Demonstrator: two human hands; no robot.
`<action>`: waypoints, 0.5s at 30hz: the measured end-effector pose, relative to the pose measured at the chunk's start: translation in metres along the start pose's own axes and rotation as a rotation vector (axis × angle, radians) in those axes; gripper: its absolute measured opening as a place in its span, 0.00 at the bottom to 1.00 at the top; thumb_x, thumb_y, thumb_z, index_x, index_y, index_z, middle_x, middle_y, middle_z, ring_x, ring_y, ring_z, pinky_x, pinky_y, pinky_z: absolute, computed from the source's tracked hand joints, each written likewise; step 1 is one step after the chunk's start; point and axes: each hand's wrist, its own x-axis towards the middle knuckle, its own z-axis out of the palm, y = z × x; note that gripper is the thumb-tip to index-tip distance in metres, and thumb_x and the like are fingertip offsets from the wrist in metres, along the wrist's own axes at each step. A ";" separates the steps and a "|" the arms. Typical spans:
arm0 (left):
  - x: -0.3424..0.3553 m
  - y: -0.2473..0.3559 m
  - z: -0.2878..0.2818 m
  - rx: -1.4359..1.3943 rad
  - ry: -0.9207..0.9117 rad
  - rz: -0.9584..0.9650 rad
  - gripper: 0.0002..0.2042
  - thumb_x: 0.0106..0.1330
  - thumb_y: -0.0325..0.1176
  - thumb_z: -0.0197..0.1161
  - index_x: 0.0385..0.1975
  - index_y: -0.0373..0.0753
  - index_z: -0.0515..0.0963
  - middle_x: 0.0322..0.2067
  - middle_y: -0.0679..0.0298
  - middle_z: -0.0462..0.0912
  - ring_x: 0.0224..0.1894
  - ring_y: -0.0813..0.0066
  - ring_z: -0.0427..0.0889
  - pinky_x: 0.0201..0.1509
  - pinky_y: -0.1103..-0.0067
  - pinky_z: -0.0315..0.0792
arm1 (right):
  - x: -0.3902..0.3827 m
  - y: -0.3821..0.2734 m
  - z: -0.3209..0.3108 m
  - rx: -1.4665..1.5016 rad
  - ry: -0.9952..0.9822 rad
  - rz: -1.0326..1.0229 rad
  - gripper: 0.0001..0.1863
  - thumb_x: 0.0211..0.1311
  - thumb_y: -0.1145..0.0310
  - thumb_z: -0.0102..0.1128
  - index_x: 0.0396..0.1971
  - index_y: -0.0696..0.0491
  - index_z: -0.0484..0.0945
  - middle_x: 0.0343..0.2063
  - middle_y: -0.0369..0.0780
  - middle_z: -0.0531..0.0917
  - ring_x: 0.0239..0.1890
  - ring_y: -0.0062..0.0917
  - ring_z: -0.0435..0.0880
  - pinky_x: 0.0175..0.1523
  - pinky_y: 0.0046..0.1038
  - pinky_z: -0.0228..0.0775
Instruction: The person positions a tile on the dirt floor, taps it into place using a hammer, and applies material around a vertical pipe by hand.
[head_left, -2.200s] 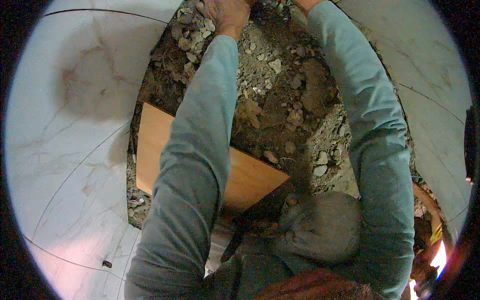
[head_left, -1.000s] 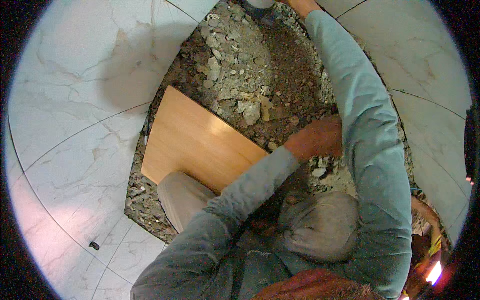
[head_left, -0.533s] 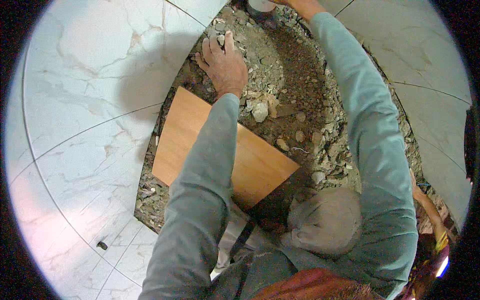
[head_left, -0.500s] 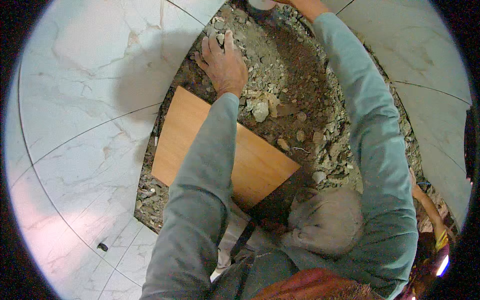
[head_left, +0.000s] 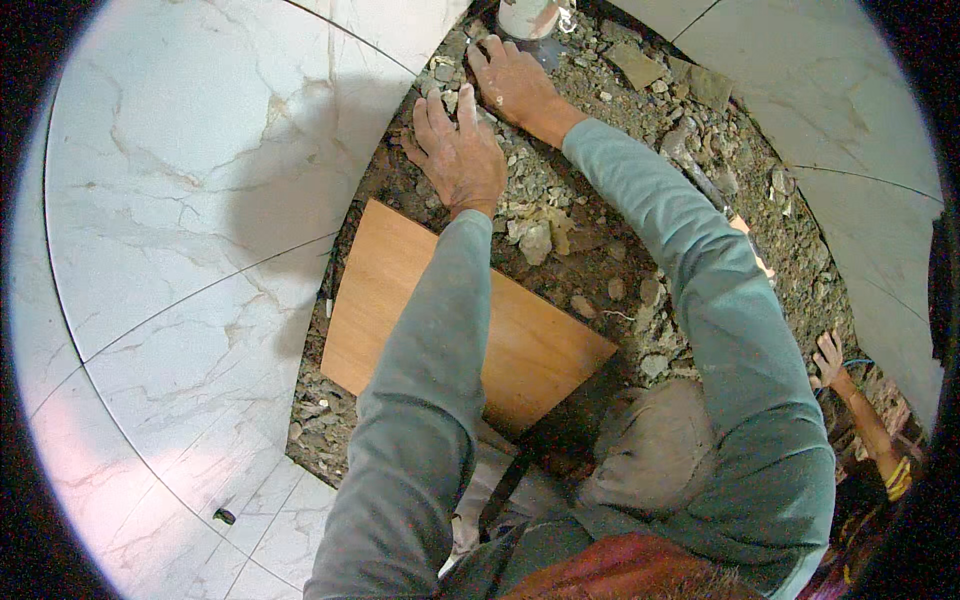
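Observation:
My left hand (head_left: 455, 150) lies palm down on the grey rubble (head_left: 545, 235) with its fingers spread. Just beyond it, to the right, my right hand (head_left: 515, 85) rests on the rubble, fingers slightly bent and apart; I see nothing held in either, though the fingertips touch loose stones. A white cylinder (head_left: 525, 18) stands beyond the hands at the top edge. Under my left forearm lies a wooden board (head_left: 540, 370). Beside my right forearm is a long tool (head_left: 690, 150), partly hidden and too unclear to name.
Pale veined tiles (head_left: 170, 220) border the rubble strip on the left, with a small dark object (head_left: 224, 516) on them. Darker tiles (head_left: 860, 120) border the right. Another person's hand (head_left: 828, 360) and bare forearm reach in at the lower right. My bent knee (head_left: 640, 450) is below.
My right hand has come from the top edge down and left beside my left hand, uncovering the cylinder and tool. The co-worker's hand has come into view at the right.

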 end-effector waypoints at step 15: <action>-0.002 -0.001 0.004 0.017 -0.025 -0.020 0.22 0.70 0.39 0.61 0.64 0.52 0.74 0.67 0.56 0.65 0.74 0.52 0.58 0.73 0.43 0.54 | -0.019 0.048 -0.070 0.049 -0.338 -0.088 0.12 0.70 0.56 0.59 0.45 0.47 0.81 0.40 0.45 0.86 0.38 0.42 0.88 0.39 0.46 0.82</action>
